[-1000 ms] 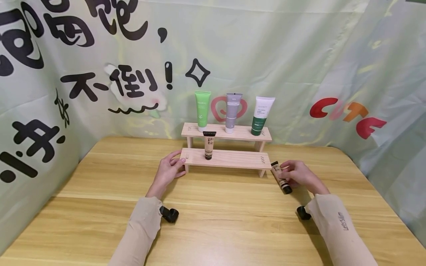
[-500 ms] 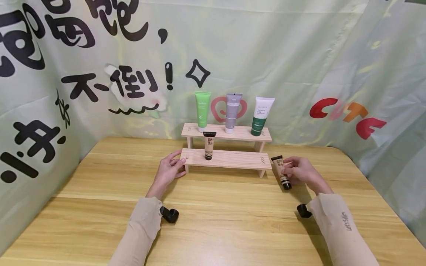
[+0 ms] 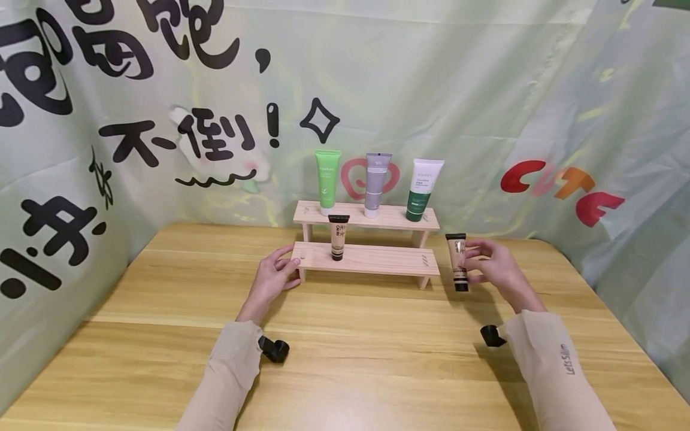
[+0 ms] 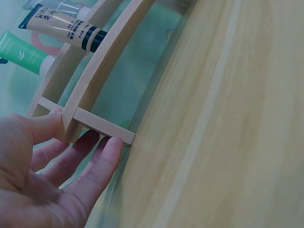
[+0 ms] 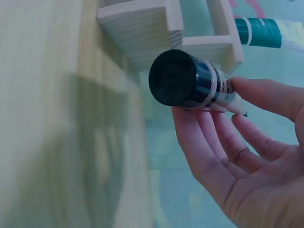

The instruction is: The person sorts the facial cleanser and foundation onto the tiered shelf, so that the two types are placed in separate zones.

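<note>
My right hand pinches a beige tube with a black cap. The tube hangs upright, cap down, just above the table and right of the wooden two-step rack. The right wrist view shows the cap end-on, with the fingers under the tube. My left hand rests against the left end of the rack's lower step. Its fingers lie nearly straight beside the rack's leg. A second beige tube stands on the lower step.
The upper step carries a green tube, a grey tube and a white-and-green tube. A printed cloth backdrop hangs close behind the rack and along both sides. The wooden table extends toward me.
My right hand has lifted the beige tube off the table, turned it from slanted to upright, and carried it up toward the rack's right end. The left hand has stayed put.
</note>
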Demonstrator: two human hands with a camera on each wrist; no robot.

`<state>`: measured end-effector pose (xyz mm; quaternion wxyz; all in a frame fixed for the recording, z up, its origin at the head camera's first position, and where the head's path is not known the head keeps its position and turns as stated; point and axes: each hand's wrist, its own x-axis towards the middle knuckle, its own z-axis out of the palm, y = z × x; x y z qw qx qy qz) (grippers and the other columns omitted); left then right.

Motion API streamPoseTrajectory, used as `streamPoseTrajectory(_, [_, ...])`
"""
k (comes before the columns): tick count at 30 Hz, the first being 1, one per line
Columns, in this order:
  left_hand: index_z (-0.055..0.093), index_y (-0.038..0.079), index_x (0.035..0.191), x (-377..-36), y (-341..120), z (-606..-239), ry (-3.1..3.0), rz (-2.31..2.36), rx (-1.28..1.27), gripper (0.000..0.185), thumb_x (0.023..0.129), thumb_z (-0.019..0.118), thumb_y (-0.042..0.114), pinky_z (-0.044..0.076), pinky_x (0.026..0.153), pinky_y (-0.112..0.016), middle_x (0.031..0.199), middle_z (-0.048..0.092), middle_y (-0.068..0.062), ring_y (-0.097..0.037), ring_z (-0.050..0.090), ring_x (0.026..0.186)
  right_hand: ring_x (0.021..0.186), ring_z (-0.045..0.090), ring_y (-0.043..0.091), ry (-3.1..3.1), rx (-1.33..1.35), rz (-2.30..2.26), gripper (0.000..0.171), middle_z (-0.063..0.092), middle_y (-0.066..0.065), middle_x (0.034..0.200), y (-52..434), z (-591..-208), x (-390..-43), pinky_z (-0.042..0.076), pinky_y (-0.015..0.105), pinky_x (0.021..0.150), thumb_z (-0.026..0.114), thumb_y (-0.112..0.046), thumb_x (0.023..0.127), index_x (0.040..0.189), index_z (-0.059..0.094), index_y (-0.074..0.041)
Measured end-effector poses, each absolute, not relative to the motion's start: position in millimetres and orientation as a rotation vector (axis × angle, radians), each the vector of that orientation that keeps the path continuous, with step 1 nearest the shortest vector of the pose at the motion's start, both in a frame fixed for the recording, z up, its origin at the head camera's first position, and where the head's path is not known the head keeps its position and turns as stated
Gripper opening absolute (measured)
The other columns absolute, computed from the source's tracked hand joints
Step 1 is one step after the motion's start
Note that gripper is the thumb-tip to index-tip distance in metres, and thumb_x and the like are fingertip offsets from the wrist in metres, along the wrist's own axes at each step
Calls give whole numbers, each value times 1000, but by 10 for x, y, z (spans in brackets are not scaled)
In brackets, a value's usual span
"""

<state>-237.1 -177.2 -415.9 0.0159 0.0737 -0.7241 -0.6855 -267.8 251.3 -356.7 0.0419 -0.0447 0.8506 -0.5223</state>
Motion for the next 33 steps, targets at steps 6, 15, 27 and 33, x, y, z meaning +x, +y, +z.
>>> streamPoseTrajectory(6, [42, 3, 153, -2371, -1769, -4158, -2258, -2133, 236, 49, 106, 55, 6, 62, 83, -34, 131, 59, -29, -35, 62, 115, 84, 60, 1, 2608, -179, -1700, 53, 52, 22, 121, 2437, -3500, -2675, 63, 27, 71, 62, 2, 98, 143, 37, 14])
streamPoseTrajectory(15, [43, 5, 153, -2383, -1752, -4161, -2266, -2123, 251, 49, 106, 55, 7, 62, 80, -32, 130, 60, -28, -32, 63, 111, 88, 60, 0, 2591, -224, -1851, 55, 54, 12, 113, 2266, -3462, -2688, 62, 25, 75, 64, 1, 98, 145, 39, 14])
streamPoseTrajectory(27, [43, 5, 153, -2389, -1752, -4173, -2261, -2126, 241, 48, 106, 55, 7, 62, 82, -34, 129, 61, -28, -31, 63, 110, 88, 59, 2, 2557, -295, -2034, 47, 58, 6, 105, 1942, -3499, -2736, 61, 21, 75, 64, 11, 93, 135, 44, 16])
streamPoseTrajectory(33, [43, 4, 153, -2373, -1770, -4162, -2263, -2121, 234, 48, 106, 54, 6, 62, 83, -34, 131, 60, -29, -30, 64, 109, 91, 58, 4, 2623, -356, -2054, 43, 58, 20, 116, 1829, -3582, -2758, 59, 17, 75, 66, 14, 91, 130, 47, 14])
